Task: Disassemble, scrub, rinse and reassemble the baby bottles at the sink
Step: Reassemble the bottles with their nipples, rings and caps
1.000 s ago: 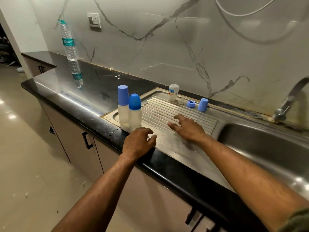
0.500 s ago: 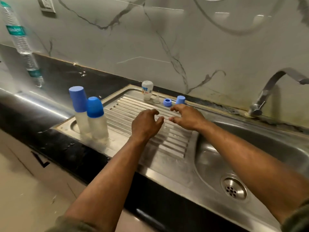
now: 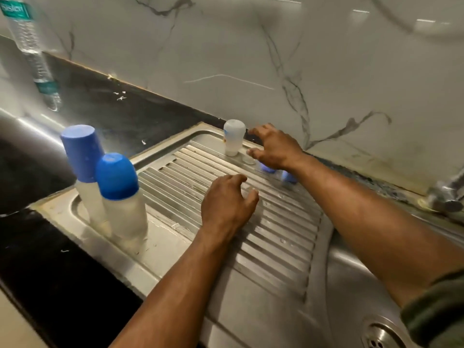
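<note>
Stainless steel drainboard carries everything the job needs, set into a dark surface. At its back edge stands a bare bottle body, upside down and seemingly empty, with a small clear part, likely a teat, just beside it. Two blue pieces, probably a ring and a cap, lie half hidden under the right forearm. That bottle looks already taken apart, and I judge reassembly is about to start, though nothing shows whether it has been scrubbed or rinsed.

Toward the front left stand two capped bottles: the taller and the rounder-capped one, touching or nearly so. Both remain closed, with cloudy walls; whether they hold liquid cannot be told. They appear untouched, so most of the task is left.

Right hand hovers over the loose parts, its grip spread, fingers reaching toward the bottle body but holding nothing. Left hand hangs over the ridges, fingers loosely curled, also empty. A water bottle stands far back left; the basin's drain looks dry.
</note>
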